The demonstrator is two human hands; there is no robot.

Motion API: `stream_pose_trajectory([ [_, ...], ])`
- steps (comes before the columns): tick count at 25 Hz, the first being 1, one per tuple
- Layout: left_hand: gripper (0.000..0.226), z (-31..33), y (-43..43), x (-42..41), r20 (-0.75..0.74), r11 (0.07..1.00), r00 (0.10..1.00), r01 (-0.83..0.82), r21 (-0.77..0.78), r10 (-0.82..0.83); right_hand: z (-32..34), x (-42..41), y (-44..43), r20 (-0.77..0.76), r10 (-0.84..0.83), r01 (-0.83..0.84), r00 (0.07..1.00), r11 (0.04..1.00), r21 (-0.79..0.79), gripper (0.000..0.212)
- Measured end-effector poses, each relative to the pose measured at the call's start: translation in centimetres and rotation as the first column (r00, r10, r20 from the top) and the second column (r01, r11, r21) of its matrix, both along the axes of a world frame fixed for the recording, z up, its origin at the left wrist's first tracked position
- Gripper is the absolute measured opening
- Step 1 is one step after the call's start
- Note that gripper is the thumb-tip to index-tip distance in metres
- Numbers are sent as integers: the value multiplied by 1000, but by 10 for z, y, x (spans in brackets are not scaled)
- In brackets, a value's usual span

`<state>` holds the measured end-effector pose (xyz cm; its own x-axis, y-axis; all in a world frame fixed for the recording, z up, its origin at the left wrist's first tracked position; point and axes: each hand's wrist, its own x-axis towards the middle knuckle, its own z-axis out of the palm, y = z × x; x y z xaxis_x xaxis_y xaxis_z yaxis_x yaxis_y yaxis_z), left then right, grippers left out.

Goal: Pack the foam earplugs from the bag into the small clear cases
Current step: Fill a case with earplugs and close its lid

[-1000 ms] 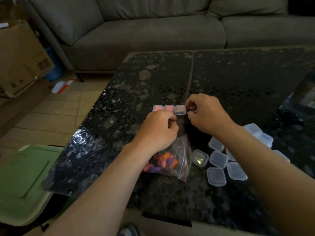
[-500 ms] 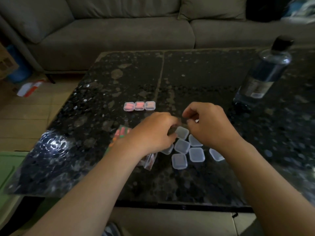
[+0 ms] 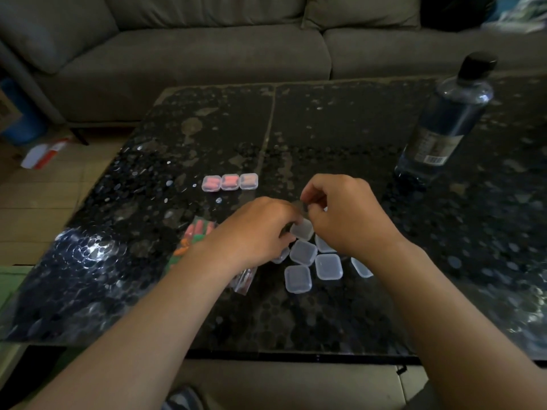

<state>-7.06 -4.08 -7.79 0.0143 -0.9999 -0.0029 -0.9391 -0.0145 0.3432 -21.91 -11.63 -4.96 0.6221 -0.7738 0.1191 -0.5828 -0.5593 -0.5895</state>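
Gloss against cloth
We see a glossy, pebble-patterned table top (image 3: 340, 137), smooth translucent plastic cases (image 3: 328, 266), a clear plastic bag (image 3: 244, 281) and a matt cloth sofa (image 3: 192, 54).

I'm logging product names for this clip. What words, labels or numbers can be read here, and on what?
None can be read.
Bottle label: print and a barcode, too blurred to read.
Red and white packet: no legible text.

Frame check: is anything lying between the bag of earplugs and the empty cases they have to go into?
Nothing visible does. The bag lies just left of the empty cases, partly under the left hand. That hand and the right hand appear to pinch one clear case at the pile's far edge.
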Motion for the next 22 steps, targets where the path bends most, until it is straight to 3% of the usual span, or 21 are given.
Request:
stream_pose_trajectory([
  [13, 19, 0, 2, -5, 0, 999, 1000, 12, -44, -12, 2, -2, -3, 45, 6, -8, 999, 1000, 29, 20],
  [18, 27, 0, 6, -3, -39, 998, 998, -50, -43, 49, 1, -1, -1, 25, 5, -6, 1000, 999, 47, 20],
  [22, 23, 4, 13, 1, -125, 980, 988, -112, -162, 92, -2, 0, 3, 35, 27, -29, 999, 997, 72, 20],
])
